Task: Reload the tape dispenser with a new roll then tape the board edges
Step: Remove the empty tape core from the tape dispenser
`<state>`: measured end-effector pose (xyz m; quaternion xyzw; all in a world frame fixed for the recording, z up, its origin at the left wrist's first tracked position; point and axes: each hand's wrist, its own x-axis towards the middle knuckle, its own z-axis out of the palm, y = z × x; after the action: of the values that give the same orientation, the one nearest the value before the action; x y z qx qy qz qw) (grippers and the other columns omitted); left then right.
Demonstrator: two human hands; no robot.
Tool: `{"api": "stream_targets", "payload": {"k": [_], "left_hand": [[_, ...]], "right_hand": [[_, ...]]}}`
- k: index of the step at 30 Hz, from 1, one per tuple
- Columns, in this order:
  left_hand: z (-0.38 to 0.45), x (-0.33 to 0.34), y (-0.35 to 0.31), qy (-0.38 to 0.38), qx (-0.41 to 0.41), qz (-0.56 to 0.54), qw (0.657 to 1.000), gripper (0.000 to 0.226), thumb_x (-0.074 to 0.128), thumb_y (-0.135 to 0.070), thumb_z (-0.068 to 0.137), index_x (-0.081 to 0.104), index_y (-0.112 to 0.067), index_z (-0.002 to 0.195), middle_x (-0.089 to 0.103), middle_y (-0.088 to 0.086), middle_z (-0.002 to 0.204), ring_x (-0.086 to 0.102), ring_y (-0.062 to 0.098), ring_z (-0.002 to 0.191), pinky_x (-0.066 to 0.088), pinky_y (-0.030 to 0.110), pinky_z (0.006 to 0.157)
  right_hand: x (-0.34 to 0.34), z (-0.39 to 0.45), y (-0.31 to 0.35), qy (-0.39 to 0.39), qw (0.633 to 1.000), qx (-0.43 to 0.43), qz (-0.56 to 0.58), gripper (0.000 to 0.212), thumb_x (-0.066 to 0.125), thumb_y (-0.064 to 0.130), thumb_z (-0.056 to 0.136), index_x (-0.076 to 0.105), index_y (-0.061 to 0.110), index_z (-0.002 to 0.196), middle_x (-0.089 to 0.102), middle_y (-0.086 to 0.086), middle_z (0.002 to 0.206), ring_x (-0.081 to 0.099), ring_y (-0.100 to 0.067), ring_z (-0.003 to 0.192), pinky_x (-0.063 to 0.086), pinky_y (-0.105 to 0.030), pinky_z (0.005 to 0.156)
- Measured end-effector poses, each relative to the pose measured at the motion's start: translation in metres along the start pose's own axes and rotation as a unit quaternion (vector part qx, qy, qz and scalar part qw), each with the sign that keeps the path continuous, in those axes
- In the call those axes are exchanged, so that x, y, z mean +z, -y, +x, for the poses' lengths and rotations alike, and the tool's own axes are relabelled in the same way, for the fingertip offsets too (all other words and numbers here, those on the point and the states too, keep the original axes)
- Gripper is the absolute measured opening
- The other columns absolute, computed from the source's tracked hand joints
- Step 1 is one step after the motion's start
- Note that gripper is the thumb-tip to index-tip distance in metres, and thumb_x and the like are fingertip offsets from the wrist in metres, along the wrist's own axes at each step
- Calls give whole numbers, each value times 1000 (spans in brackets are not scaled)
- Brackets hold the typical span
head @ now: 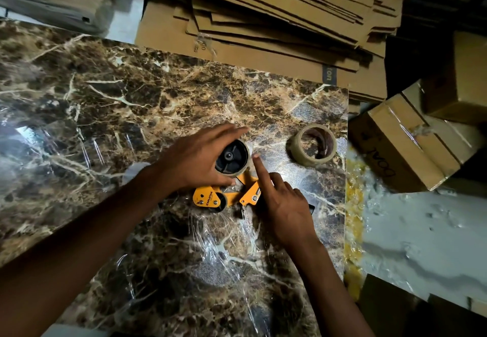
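An orange tape dispenser (232, 197) lies flat on the marble-patterned board (105, 99), with a clear tape roll (233, 157) seated on its black hub. My left hand (200, 157) curls around the roll's left side, thumb below it. My right hand (282, 205) rests over the dispenser's handle end, its index finger stretched out and touching the roll's right edge. A second tape roll (312, 143), brownish with an open core, sits on the board to the right, apart from both hands.
Flattened cardboard sheets (276, 15) are stacked behind the board. A taped cardboard box (405, 141) lies just past the board's right edge (347, 178). White wrinkled sheeting (421, 236) covers the floor on the right. Clear film wraps the board surface.
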<state>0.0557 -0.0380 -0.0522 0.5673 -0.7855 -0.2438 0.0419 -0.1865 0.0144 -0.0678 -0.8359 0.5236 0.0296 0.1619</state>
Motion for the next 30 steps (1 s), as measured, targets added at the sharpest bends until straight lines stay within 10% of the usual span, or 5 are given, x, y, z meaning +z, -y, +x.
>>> {"api": "stream_targets", "payload": {"k": [6,12,30], "left_hand": [[-5,1,2,-16,-17,-85,996,98,91,-50,73,44,-30,157,58,1,151,62,23,126,56,44,104],[1,-4,18,-7,-190,-268,944,40,72,-21,97,66,-17,137,70,12,131,68,13,91,55,23,66],[27,-13,9,92,-243,-275,926,42,83,-4,85,67,-25,117,73,3,114,71,24,102,62,47,90]], "right_hand": [[-29,12,10,2,945,20,326,76,55,37,83,29,36,154,30,6,160,43,-19,138,47,-43,107],[-27,73,40,-3,957,154,247,38,61,28,95,59,14,129,68,-15,121,63,-34,110,51,-36,87],[-49,117,52,59,913,290,279,27,74,8,77,59,4,99,68,-25,105,69,-43,93,60,-52,79]]}}
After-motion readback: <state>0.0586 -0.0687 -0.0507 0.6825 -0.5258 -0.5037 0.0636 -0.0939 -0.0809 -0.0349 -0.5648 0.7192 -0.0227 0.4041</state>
